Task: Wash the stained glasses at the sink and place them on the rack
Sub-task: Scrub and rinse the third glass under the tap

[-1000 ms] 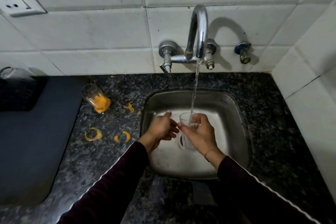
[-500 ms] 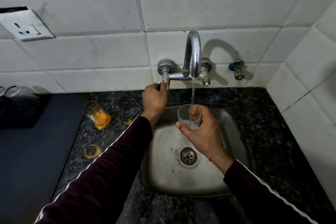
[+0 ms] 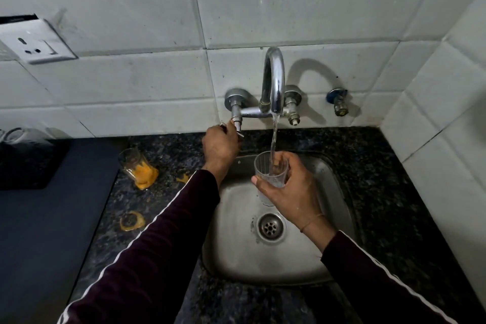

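My right hand (image 3: 289, 192) grips a clear glass (image 3: 271, 169) upright over the steel sink (image 3: 236, 258), and water from the chrome tap (image 3: 274, 81) runs into it. My left hand (image 3: 219, 146) is closed around the tap's left handle (image 3: 236, 123) at the wall. A second glass (image 3: 136, 167) stained with orange residue stands on the dark granite counter (image 3: 381, 179), left of the sink. At the far left, a dark rack (image 3: 29, 163) holds upturned clear glasses (image 3: 23, 135).
Orange rings and smears (image 3: 131, 221) lie on the counter between the stained glass and the sink. A dark mat (image 3: 47, 231) covers the left counter. A wall socket (image 3: 36, 43) sits upper left, a small valve (image 3: 339, 102) right of the tap. White tiled wall closes the right side.
My left hand left the glass and rose to the tap's left handle. My right hand lifted the glass higher under the stream. The view tilted upward.
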